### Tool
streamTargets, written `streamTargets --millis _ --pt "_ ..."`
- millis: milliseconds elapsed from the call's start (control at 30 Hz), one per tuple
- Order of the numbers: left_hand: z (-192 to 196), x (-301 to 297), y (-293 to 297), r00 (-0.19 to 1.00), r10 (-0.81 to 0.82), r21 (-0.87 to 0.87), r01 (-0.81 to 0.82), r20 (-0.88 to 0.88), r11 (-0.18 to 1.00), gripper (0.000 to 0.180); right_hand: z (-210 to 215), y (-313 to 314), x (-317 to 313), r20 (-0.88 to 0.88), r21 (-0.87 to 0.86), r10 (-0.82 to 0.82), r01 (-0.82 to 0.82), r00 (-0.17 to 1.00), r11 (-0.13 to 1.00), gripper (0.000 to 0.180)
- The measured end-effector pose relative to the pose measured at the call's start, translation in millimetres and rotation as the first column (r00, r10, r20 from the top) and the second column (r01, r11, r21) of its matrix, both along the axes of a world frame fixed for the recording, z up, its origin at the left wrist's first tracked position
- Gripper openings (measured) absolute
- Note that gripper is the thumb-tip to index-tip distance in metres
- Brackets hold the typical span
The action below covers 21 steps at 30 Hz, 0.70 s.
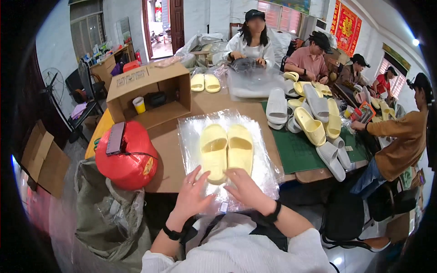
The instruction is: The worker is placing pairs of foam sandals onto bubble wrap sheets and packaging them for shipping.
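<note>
A pair of pale yellow slide slippers (226, 152) lies side by side, toes away from me, on a stack of clear plastic bags (264, 159) at the table's front edge. My left hand (192, 193) rests its fingertips against the heel of the left slipper, thumb and fingers apart. My right hand (250, 191) has its fingers at the heel of the right slipper, thumb spread away over the shiny plastic. Neither hand is wrapped round a slipper.
Left stand an open cardboard box (150, 75) and a red wrapped bundle (125, 157) with a phone (115, 138) on it. Yellow and grey slippers (309, 125) pile up on a green mat (291, 154) at right. Several people work around the table. A sack (107, 214) sits lower left.
</note>
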State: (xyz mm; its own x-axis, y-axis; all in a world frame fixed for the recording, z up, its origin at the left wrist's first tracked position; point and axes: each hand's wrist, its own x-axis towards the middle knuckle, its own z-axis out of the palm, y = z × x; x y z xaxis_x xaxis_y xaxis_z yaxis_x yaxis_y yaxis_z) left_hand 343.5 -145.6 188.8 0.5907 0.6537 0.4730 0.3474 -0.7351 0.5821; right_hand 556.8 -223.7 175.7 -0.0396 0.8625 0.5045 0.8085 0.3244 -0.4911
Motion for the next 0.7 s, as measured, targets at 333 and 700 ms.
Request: streamTargets --millis 333,700 --pt "-45 -43 11 0.971 0.162 -0.354 -0.091 0.175 0.931 0.048 26 -98 86 -0.062 -0.110 -0.404 0.396 0.913 0.912 0.036" --pt "-47 -55 19 0.985 -0.038 -0.230 0.076 0.166 0.970 0.030 -5 -94 87 -0.208 -0.198 -0.047 0.005 0.977 0.980 0.015"
